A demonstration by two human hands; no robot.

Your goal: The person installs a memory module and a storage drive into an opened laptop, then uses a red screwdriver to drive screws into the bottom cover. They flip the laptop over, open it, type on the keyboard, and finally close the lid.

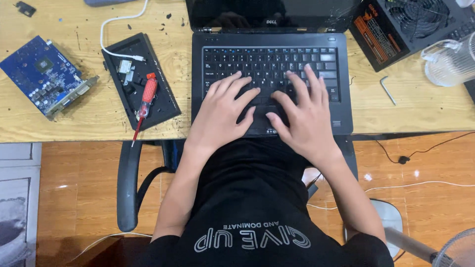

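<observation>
A black laptop (pixel 271 54) sits open at the front edge of a wooden desk (pixel 89 118), its screen dark. Both hands rest flat on its lower keyboard and palm rest. My left hand (pixel 223 112) lies with fingers spread over the left keys, thumb near the touchpad. My right hand (pixel 303 114) covers the right keys, thumb by the touchpad buttons. Neither hand holds anything.
A red-handled screwdriver (pixel 145 101) lies on a black tray-like cover (pixel 139 81) with small parts and a white cable (pixel 115 29). A blue circuit card (pixel 43 76) sits far left. A power supply unit (pixel 405 27), clear jug (pixel 451 62) and hex key (pixel 387 90) are right.
</observation>
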